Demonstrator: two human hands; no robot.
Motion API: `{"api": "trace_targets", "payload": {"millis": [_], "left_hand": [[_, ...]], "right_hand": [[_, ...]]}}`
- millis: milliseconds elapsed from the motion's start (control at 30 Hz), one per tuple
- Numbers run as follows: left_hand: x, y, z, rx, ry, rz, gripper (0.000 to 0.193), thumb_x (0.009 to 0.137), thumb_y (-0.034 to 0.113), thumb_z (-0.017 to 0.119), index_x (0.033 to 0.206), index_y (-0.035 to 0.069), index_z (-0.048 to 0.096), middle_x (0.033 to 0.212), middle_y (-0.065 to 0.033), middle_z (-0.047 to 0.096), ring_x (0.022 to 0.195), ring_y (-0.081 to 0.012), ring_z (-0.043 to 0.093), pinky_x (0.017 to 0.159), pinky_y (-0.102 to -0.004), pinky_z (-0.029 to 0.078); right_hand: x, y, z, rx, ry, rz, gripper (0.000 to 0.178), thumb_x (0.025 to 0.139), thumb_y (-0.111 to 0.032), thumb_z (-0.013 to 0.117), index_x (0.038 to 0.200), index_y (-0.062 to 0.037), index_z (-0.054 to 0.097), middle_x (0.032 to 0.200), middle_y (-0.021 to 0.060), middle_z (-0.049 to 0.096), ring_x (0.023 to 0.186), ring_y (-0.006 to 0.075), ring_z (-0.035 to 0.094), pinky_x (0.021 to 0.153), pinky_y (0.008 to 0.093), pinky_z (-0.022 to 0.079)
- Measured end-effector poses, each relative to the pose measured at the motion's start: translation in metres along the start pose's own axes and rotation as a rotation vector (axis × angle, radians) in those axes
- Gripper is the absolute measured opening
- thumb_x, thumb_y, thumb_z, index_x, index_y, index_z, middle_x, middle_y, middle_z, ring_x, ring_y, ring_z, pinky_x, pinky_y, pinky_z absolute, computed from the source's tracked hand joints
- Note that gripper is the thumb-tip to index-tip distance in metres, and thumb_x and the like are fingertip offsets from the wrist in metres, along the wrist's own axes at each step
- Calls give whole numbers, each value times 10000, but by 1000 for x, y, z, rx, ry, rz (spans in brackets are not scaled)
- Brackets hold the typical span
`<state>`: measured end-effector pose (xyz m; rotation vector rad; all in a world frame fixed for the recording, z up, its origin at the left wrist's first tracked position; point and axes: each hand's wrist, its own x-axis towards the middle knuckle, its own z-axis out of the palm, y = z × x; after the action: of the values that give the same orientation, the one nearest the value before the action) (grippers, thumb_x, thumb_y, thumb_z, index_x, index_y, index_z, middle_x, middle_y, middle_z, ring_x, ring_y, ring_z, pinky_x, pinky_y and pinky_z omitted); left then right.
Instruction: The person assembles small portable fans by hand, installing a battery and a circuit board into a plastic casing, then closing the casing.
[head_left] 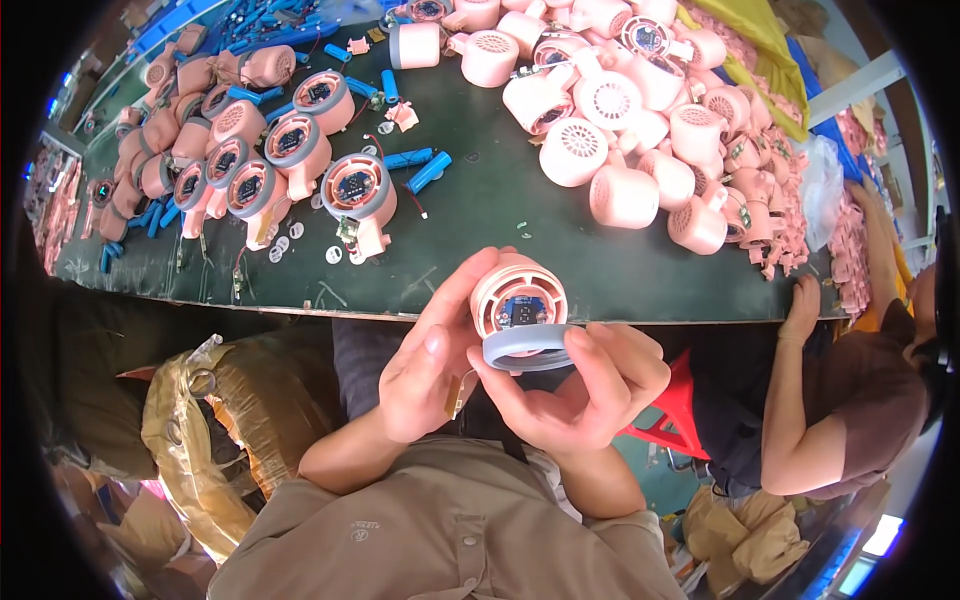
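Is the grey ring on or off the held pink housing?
Off: the right hand holds the grey ring tilted across the near edge of the pink housing, whose far rim is bare. Cannot tell whether they touch.

Shirt [400, 560]: brown, lower centre of frame; front placket [484, 560] with round buttons [470, 541]; small pale emblem [361, 534] left of it. Trousers [362, 372]: dark. Left hand [425, 360], right hand [585, 390]: bare.
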<state>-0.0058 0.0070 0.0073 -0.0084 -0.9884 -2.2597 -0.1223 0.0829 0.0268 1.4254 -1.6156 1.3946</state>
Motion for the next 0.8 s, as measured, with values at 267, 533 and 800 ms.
{"api": "trace_targets", "payload": {"millis": [267,533,800], "left_hand": [[-1,2,3,7,29,-19,722,1059,428,398,1580,8,126,1602,-194,239,1460,-312,313,1184,-443,280],[-2,7,-2,62,21,-54,775,1033,456,454,1574,-4,142,1588,-200,269,1448,-320,334,1168,-441,298],[-5,5,-2,154,25,-27,749,1028,518,385,1556,12,223,1571,-254,278,1396,-347,407,1152,-484,339]], "right_hand": [[1,0,1,43,-4,-5,657,607,-225,964,1180,-114,662,1115,50,519,797,175,549,593,279,455],[3,2,1,82,-46,-26,636,630,-193,951,1190,-91,667,1118,56,522,772,177,554,580,276,462],[2,-2,1,86,-45,9,647,612,-192,959,1184,-93,673,1096,54,527,781,180,554,603,280,460]]}}
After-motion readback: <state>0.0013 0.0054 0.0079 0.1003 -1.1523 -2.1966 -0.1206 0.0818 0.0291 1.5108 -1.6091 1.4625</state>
